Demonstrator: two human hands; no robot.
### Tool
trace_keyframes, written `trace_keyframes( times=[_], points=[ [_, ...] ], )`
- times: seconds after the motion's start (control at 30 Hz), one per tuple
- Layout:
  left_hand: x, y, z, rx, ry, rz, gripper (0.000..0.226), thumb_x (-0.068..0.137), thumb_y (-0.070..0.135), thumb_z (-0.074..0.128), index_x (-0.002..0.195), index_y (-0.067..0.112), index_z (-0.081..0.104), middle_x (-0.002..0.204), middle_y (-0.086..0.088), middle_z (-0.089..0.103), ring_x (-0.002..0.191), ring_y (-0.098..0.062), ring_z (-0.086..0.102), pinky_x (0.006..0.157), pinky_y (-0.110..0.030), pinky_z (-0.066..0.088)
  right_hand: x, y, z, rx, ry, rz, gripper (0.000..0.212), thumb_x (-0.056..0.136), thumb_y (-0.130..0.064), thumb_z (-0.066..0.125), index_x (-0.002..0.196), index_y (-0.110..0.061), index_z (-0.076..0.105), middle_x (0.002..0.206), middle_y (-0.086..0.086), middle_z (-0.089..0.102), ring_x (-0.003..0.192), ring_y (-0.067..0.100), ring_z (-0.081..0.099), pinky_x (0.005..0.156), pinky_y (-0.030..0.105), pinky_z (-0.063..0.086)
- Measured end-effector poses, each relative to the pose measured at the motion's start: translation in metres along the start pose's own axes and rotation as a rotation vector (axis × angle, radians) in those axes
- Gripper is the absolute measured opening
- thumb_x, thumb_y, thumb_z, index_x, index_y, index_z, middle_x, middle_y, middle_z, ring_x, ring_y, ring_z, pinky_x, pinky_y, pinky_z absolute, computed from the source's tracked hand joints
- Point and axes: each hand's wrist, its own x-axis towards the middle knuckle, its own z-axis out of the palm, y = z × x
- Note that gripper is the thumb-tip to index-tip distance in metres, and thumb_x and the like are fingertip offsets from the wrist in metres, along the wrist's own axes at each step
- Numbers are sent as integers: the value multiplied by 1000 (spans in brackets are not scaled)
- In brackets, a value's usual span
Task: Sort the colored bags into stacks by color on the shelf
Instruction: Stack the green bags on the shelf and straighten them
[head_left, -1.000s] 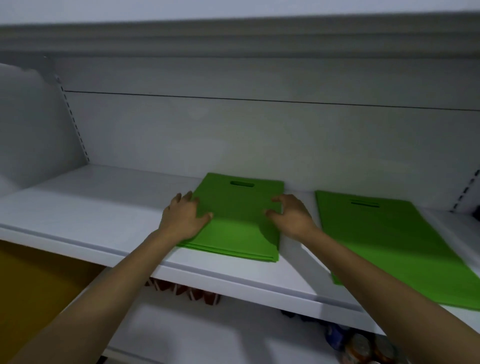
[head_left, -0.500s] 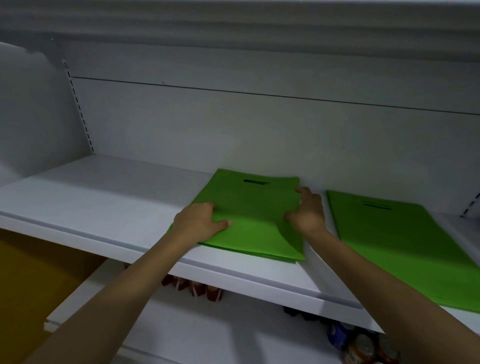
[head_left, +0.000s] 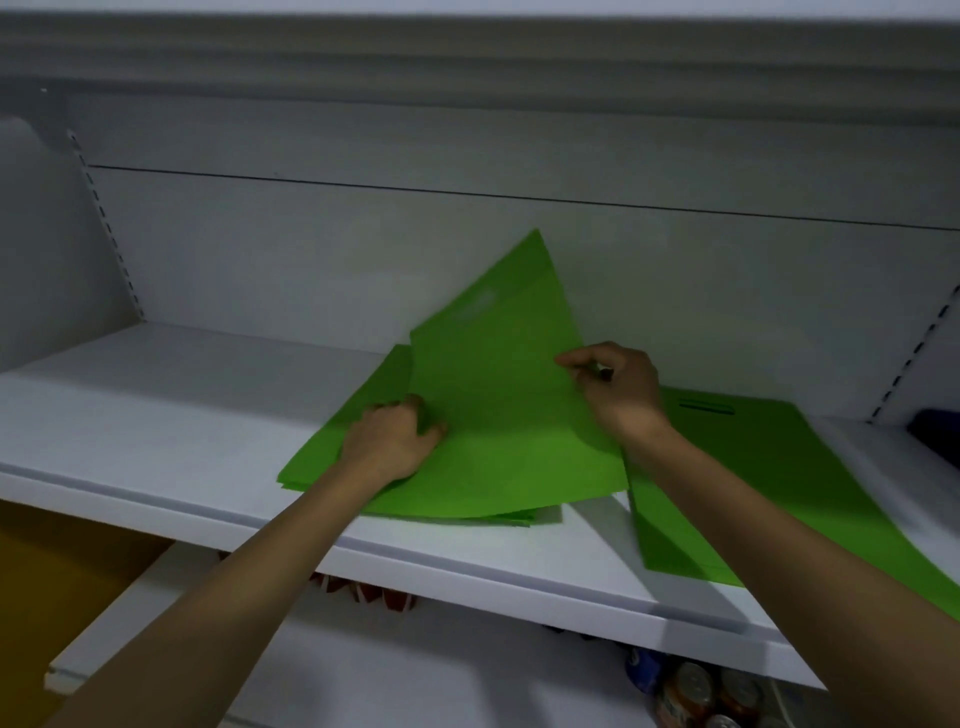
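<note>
A person's left hand (head_left: 392, 441) and right hand (head_left: 615, 387) raise a flat green fabric bag (head_left: 498, 374) off a stack of matching green fabric bags (head_left: 327, 447) on a white metal shelf (head_left: 156, 405). The bag stands tilted, its handle slot near the top, its upper corner pointing at the pale grey back panel (head_left: 311, 249) and its lower edge resting on the stack. The right hand's grip is a pinch of thumb and forefinger on the bag's right edge; the left hand's grip is closed, fingers curled at the bag's lower left edge, the hand lying over the stack. The stack sits near the shelf's front lip, its bags slightly fanned. Just to the right, apart from it, a second pile of flat green bags (head_left: 779, 467) lies flat with its slot towards the panel. A dark blue item (head_left: 935, 431), too cut off to identify, sits at the far right. On the lower shelf stand drink cans (head_left: 696, 691) and red packets (head_left: 374, 592).
</note>
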Motion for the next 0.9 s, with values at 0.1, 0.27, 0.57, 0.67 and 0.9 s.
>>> trace_keyframes(
  times=[0.1,0.27,0.57,0.67,0.9],
  points=[
    [4,28,4,-171,10,-3,67,95,52,45,150,20,23,143,-13,47,128,-34,46,98,-41,45,0,0,-36,139,57,35,28,87,7,59,98,-16,71,98,1,67,84,5,60,73,3,43],
    [5,92,13,-646,31,47,52,95,26,56,144,22,37,144,-9,46,115,-23,54,80,-19,41,-1,28,-111,230,154,161,32,86,6,61,109,-15,67,103,0,65,92,9,59,70,-1,43],
    [1,187,59,-766,-48,44,47,85,2,67,130,3,54,114,-21,64,74,-18,61,60,-14,49,-15,125,-214,-94,86,378,33,87,2,63,118,-9,66,121,12,64,94,18,58,77,24,47],
    [0,195,79,-670,-32,97,46,80,6,70,125,5,59,123,-15,61,97,-27,65,86,-32,52,-24,148,-222,-302,-6,380,33,88,-8,64,121,-15,65,123,11,62,97,19,57,79,21,40],
    [4,205,92,-320,-57,166,54,71,42,55,118,16,65,128,-4,60,113,-28,53,93,-31,44,-36,174,-227,-518,-164,318,39,92,-21,61,130,-17,57,130,9,56,115,26,53,85,23,38]
  ],
)
